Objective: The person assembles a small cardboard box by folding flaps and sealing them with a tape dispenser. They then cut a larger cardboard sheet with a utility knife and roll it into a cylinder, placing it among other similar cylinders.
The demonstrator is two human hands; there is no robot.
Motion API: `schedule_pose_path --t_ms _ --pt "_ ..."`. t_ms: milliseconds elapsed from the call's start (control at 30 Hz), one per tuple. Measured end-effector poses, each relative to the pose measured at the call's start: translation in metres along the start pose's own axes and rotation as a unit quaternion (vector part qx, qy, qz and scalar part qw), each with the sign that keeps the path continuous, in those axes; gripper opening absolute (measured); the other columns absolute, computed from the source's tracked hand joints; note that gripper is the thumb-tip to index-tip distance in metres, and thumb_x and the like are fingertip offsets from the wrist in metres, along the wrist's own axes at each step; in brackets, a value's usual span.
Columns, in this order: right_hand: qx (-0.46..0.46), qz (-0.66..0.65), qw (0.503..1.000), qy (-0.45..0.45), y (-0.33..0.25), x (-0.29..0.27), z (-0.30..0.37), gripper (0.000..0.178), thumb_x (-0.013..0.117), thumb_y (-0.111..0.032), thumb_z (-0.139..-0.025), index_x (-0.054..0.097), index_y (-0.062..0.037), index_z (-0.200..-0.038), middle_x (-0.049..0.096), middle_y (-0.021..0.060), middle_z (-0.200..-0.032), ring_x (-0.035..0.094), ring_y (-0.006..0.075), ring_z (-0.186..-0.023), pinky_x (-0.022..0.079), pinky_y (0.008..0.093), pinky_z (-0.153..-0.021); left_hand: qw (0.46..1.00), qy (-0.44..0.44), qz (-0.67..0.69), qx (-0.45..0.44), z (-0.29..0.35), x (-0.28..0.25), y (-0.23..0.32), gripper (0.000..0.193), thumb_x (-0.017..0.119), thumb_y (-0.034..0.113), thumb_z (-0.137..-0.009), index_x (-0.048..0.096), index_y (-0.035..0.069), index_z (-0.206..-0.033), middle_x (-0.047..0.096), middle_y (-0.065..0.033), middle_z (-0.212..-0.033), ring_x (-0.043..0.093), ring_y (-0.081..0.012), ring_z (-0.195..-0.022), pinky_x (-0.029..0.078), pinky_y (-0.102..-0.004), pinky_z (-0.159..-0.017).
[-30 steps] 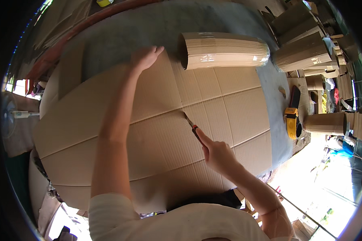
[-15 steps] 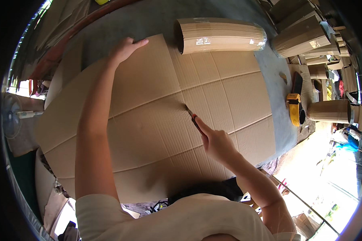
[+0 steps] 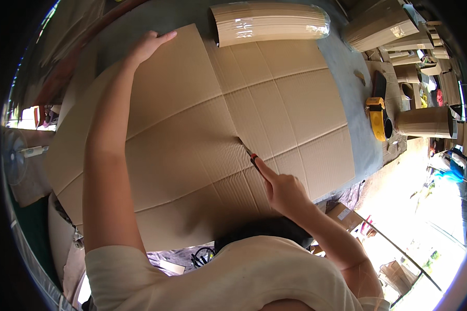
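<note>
A large brown cardboard sheet (image 3: pixel 166 150) with fold lines lies in front of me, its upper layer ending along a line near the middle. My left arm reaches across it, and my left hand (image 3: pixel 149 46) grips its far edge, thumb stretched to the right; the other fingers are partly hidden. In my closed right hand (image 3: pixel 286 194) is a utility knife (image 3: pixel 253 158) with a black and red handle. Its blade points away from me and its tip touches the cardboard, which dents and wrinkles around it.
A taped cardboard tube (image 3: pixel 272 23) lies beyond the sheet on the grey tabletop (image 3: pixel 360 132). To the right sits a yellow and black tape dispenser (image 3: pixel 379 119). More cardboard tubes (image 3: pixel 425 122) stand farther right. A fan (image 3: pixel 18 155) is at the far left.
The knife has moved toward me along the cardboard, farther from the upper fold line. My left hand keeps its place at the far edge. The whole view has shifted a little.
</note>
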State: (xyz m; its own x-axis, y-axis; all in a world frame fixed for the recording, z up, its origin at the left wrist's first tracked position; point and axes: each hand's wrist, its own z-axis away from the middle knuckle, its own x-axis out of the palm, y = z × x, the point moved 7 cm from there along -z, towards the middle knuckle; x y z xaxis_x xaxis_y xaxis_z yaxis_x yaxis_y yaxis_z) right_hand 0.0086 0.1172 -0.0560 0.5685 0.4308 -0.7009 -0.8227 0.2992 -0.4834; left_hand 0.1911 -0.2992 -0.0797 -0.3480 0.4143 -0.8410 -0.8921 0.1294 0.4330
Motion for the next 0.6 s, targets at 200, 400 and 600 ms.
schedule_pose_path --t_ms 200,400,600 --pt "-0.019 -0.027 0.999 0.031 -0.001 -0.004 -0.011 0.054 0.047 -0.008 -0.081 0.035 -0.0160 -0.133 0.055 0.0174 -0.055 0.059 0.0337 -0.054 0.047 0.0455 -0.051 1.000 -0.011 0.019 0.021 0.011 -0.010 0.018 0.073 0.050 0.069 -0.072 0.058 -0.003 -0.080 0.059 -0.0092 -0.076 0.058 -0.0190 -0.076 0.044 -0.0317 -0.071" --pt "-0.020 -0.022 0.999 0.018 0.001 -0.008 0.008 0.057 0.048 -0.009 -0.081 0.032 -0.0170 -0.135 0.055 0.0159 -0.055 0.059 0.0333 -0.052 0.047 0.0449 -0.050 1.000 -0.004 -0.010 0.027 0.017 -0.027 0.022 0.072 0.050 0.068 -0.072 0.057 -0.003 -0.081 0.057 -0.0078 -0.074 0.056 -0.0180 -0.072 0.044 -0.0310 -0.069" --pt "-0.004 -0.031 0.999 0.012 0.000 -0.004 -0.007 0.053 0.047 -0.010 -0.082 0.035 -0.0182 -0.134 0.056 0.0177 -0.057 0.059 0.0338 -0.055 0.047 0.0448 -0.052 0.999 0.042 -0.007 0.030 0.026 -0.037 0.028 0.065 0.052 0.065 -0.075 0.056 0.000 -0.077 0.054 -0.0047 -0.070 0.053 -0.0140 -0.066 0.042 -0.0294 -0.063"
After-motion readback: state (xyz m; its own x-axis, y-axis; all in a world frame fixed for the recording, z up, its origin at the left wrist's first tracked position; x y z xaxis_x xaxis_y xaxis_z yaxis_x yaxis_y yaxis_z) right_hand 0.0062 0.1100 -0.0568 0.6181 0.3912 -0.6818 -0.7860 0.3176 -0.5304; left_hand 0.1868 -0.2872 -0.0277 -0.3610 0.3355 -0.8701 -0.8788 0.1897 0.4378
